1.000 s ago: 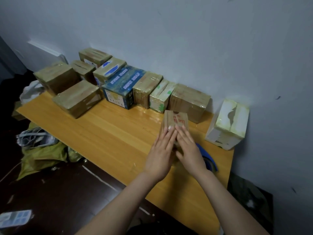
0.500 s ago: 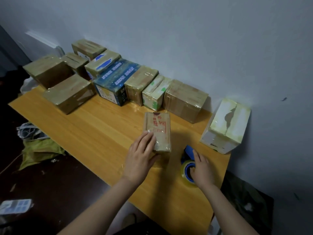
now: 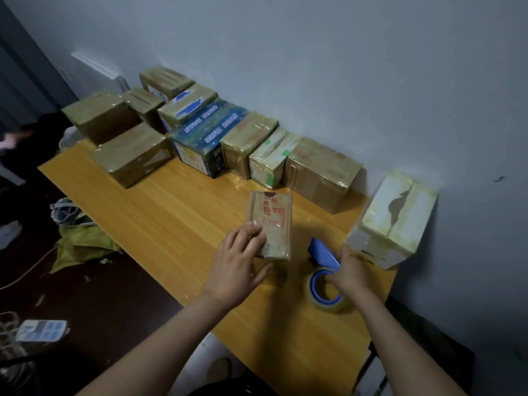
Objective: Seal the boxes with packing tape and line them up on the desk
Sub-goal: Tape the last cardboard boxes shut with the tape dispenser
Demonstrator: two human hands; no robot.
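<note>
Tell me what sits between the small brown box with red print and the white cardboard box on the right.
The blue tape dispenser, gripped by the right hand, with bare wooden desk around it; seen in the head view.

Honey-yellow wooden desk [image 3: 185, 224]: I see straight grain.
Small tan cardboard box [image 3: 274, 212]: red printed characters on top.
Blue plastic tape dispenser [image 3: 324, 254]; clear yellowish tape roll [image 3: 314, 292] with a blue core.
Dark blue printed carton [image 3: 205, 132]: white lettering, pale speckles.
White cardboard box [image 3: 400, 212]: yellowed bands, jagged brown mark.
Pale cardboard box [image 3: 271, 155]: green patches.
Tan flat box [image 3: 188, 107]: blue streak.
Plain brown cartons [image 3: 320, 167]: I note a glossy sheen.
Blue-grey wall [image 3: 343, 67]: unpatterned.
</note>
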